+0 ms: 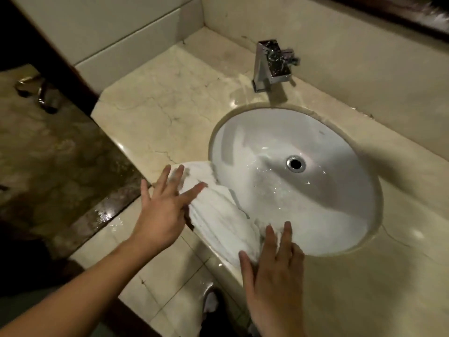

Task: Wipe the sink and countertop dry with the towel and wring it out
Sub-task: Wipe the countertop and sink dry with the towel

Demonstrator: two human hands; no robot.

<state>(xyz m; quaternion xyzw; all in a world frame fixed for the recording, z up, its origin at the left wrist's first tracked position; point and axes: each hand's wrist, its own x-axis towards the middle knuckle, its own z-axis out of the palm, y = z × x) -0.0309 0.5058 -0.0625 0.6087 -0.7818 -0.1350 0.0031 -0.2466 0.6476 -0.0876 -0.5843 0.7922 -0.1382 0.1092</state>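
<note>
Along the front of the beige marble countertop (158, 105), the crumpled white cloth towel (218, 215) sags into the white oval ceramic sink (328, 147) — left hand (162, 212) and right hand (274, 276) rest on it, fingers spread. The basin glistens wet; I judge wiping early, wringing undone.

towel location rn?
Head view: the towel lies bunched on the countertop front edge, at the sink near-left rim, with the left hand at its far end and the right hand at its near end.
</note>
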